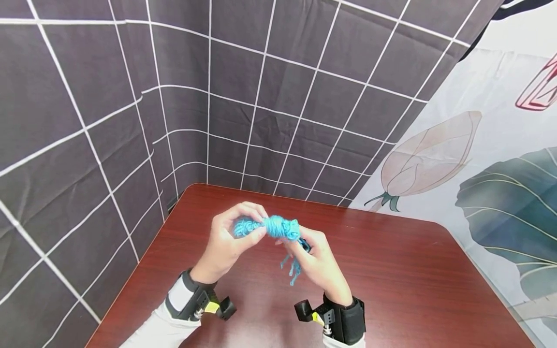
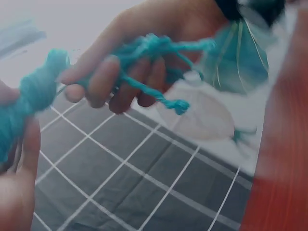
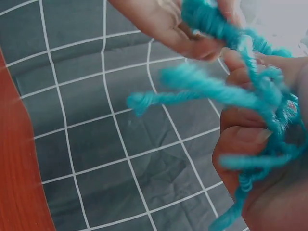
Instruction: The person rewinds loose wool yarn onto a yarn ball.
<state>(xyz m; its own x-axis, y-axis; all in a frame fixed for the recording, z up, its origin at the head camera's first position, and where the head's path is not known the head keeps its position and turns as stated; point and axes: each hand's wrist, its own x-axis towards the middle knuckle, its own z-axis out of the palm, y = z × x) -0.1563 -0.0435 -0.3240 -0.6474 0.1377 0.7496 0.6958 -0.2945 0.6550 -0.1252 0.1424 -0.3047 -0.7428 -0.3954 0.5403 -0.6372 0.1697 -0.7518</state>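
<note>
Red table (image 1: 391, 280) stands before grey cloth (image 1: 278, 116); floral cloth (image 1: 491, 96), right, is cut off. Left hand (image 1: 228, 237) pinches the cord (image 1: 276, 226) above the table; right hand (image 1: 316, 256) grips its strands (image 3: 207, 89), partly blurred in the right wrist view.

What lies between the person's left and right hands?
The wound part of the blue yarn bundle lies between left hand and right hand, seen in the head view.
</note>
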